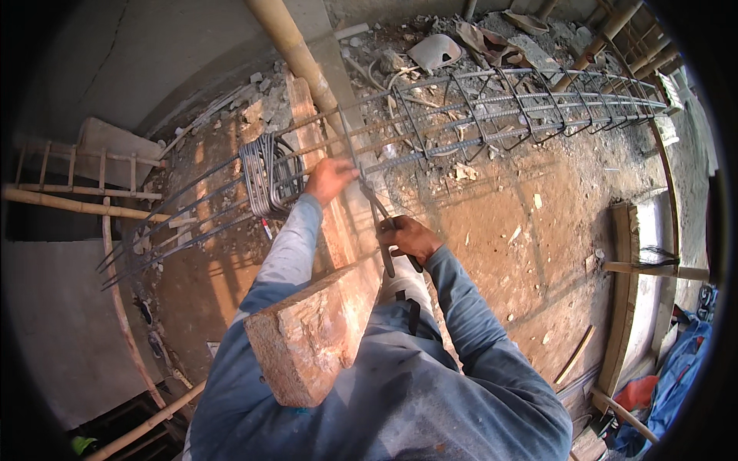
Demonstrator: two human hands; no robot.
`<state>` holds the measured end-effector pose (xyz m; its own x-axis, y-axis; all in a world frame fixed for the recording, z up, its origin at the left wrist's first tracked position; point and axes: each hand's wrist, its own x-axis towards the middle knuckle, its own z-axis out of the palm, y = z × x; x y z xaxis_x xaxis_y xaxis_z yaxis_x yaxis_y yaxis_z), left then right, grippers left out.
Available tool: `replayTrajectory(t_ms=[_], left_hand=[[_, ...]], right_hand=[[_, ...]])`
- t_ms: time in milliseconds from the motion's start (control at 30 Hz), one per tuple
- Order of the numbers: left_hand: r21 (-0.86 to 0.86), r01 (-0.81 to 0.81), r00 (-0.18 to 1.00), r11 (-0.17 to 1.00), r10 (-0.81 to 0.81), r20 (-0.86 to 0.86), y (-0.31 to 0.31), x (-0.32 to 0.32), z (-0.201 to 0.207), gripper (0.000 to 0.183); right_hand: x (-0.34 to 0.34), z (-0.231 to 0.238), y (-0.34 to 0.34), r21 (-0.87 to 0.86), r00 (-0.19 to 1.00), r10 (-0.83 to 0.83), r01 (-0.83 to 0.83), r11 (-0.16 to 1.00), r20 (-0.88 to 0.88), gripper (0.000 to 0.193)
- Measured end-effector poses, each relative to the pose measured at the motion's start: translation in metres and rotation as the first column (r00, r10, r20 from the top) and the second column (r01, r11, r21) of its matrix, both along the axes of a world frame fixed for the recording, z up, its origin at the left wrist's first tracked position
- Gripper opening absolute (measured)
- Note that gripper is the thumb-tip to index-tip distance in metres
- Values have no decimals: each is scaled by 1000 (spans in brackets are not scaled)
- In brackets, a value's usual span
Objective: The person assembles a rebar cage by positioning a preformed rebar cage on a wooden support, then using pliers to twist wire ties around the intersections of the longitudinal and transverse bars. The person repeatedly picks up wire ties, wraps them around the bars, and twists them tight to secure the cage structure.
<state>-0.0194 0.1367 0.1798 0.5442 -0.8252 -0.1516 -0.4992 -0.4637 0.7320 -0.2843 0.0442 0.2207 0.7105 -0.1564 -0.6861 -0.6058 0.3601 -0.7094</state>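
Rubble-strewn ground (492,238) lies beneath the rebar cage (430,154). Right hand (413,239) grips the pincers (374,201) at the cage's near side; left hand's (330,180) hold beside the jaws cannot be confirmed. Advisable: jaws square, left fingers clear.

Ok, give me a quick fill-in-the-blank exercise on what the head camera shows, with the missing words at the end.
1. The pincers are gripped by the person's ____.
2. The bundle of metal stirrups is to the ____ of the left hand.
3. The crumpled sheet at the picture's lower right is mostly coloured ____.

Missing words: right hand; left; blue.
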Motion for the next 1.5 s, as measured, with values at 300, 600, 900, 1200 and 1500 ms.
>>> replayTrajectory(t_ms=[300, 600, 900, 1200, 1500], left_hand=[[32, -12, 999, 999, 13, -46, -1, 1, 0, 37], [54, 23, 997, 998, -19, -75, -1, -1, 11, 42], [100, -35, 999, 994, 38, -34, -5, -5, 11, 52], [48, -44, 995, 998, 48, -93, -2, -6, 11, 48], [-73, -140, 989, 988, 135, -64, 4, -13, 10, 43]], right_hand=[[9, 7, -15, 109, 999, 50, -48, 993, -14, 48], [9, -40, 14, -515, 991, 126, -82, 853, 52, 31], [23, -124, 20, -729, 976, 51, 124, 673, 212, 20], [23, -143, 17, -636, 940, 147, 88, 766, 307, 24], [-9, -69, 2, 217, 958, -23, -42, 975, 286, 44]])
